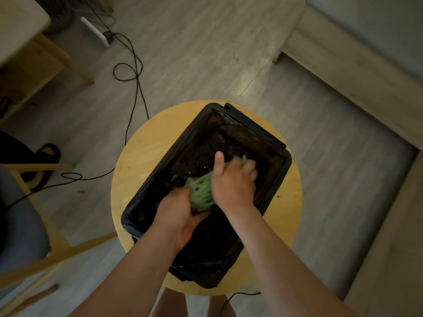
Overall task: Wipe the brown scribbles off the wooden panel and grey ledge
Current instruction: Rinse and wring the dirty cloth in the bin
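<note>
The left hand [177, 211] is curled round the near end of a twisted green cloth [201, 193], the far end gripped by the right hand [233, 181], over a black lined tub [283, 170]. Its long axis runs between them. What seems to be the wooden panel [338, 65] lies well to the right, nearer the right hand; no scribbles can be made out.

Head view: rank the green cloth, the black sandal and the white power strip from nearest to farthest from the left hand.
1. The green cloth, gripped by the left hand over the black tub.
2. The black sandal, on the floor at the far left.
3. The white power strip, on the floor at the top left, well beyond the stool.
</note>
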Tool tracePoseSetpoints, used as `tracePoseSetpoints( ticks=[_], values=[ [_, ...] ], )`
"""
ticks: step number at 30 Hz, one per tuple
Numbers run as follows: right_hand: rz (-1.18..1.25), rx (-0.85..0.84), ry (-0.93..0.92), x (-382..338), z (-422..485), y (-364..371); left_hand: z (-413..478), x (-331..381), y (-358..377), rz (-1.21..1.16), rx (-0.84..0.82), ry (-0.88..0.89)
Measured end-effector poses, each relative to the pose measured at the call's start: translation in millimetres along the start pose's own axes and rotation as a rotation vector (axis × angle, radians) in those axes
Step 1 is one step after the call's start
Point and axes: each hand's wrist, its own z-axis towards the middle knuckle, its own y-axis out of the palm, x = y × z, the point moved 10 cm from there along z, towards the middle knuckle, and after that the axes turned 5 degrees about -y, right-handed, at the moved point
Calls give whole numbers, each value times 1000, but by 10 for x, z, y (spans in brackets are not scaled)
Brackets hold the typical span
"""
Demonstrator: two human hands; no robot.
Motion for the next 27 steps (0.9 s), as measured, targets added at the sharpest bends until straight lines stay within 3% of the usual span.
tracePoseSetpoints(
  ticks=[3,7,10,14,18,22,27],
  values=[
    [56,-101,43,26,-64,208,49,-47,-86,-9,29,-29],
    [96,-205,67,56,-177,453,30,-129,30,-44,-55,-78],
    [150,-236,-122,-220,-366,378,-5,-107,76,-105,-72,-116],
    [134,-117,-401,-636,-786,-5,-15,89,101,-7,-130,-49],
    [73,-19,-546,-790,-851,-145,-104,189,215,130,-164,24],
    [3,93,-486,-622,-601,-55,-142,97,258,61,-188,-39],
    [-218,97,-346,-476,-173,-85,-137,60,204,1,-131,43]
  ],
)
